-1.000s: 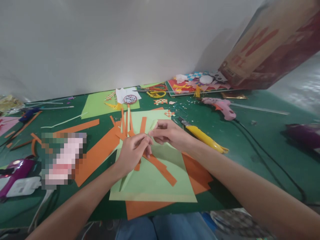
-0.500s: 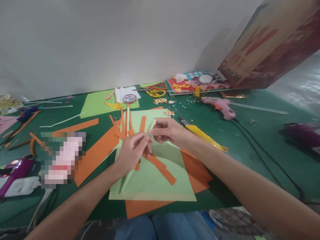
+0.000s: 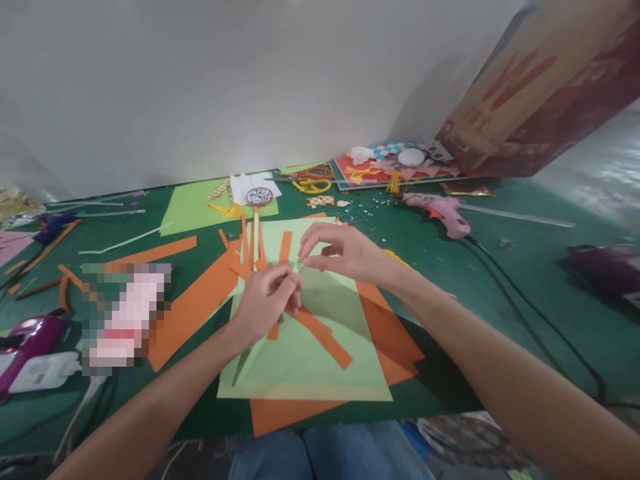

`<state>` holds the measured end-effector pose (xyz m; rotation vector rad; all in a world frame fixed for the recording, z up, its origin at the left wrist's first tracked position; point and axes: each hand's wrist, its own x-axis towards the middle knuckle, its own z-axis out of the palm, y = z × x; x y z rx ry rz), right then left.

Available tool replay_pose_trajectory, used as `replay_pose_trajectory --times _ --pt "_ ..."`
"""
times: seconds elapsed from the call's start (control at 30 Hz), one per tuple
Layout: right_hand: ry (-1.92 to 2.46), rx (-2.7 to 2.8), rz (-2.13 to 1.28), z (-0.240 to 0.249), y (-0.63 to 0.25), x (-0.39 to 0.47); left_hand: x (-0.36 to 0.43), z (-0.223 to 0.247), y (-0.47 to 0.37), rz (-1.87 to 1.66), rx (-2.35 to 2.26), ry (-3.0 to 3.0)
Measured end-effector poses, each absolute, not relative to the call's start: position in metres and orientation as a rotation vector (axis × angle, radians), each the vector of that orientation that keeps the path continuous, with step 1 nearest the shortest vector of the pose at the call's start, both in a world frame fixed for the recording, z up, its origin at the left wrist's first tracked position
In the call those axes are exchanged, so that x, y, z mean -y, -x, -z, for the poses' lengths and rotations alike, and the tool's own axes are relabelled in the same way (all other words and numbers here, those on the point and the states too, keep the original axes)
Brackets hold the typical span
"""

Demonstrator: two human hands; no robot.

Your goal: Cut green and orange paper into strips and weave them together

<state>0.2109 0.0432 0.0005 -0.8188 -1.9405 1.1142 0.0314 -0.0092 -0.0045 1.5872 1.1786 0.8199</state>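
My left hand [image 3: 267, 297] is closed on a narrow pale green paper strip [image 3: 251, 361]. One end trails down and left from under the palm, while a short folded bit pokes out past the thumb. My right hand [image 3: 345, 253] meets that folded end, thumb and forefinger tips pinched at it and the other fingers curled. Both hands are just over a pale green paper sheet [image 3: 325, 367]. Loose orange paper strips [image 3: 323, 337] lie on the sheet below and around my left hand. The part of the strip inside my left fingers is hidden.
Orange sheets [image 3: 195, 307] lie beneath and left of the green paper. A pink glue gun [image 3: 443, 212] with a black cord is at right. Yellow-handled scissors [image 3: 313, 185] and a round decorated piece [image 3: 259, 196] are at the back. A paper bag [image 3: 540, 93] stands back right.
The green strip's upright end has been folded down close to my left thumb. My right hand has lifted slightly and its fingers have changed shape; my left hand has barely moved.
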Motion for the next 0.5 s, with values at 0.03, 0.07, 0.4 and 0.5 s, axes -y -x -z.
replay_pose_trajectory --times 0.03,0.07,0.4,0.5 --pt "0.825 1.961 -1.136 -0.0008 -0.2113 -0.0436 0.0091 0.0042 -0.0314 -0.811 -1.18 -1.594" --pt "0.829 1.981 -1.165 -0.0011 -0.2117 -0.044 0.009 0.004 -0.0314 -0.802 -1.179 -1.602" --pt "0.875 2.004 -1.252 -0.0011 -0.2145 -0.0471 0.0073 0.0088 -0.0327 -0.852 -1.256 -1.666" --pt "0.908 2.022 -1.227 -0.0032 -0.2131 -0.0457 0.0064 0.0097 -0.0328 -0.867 -1.242 -1.679"
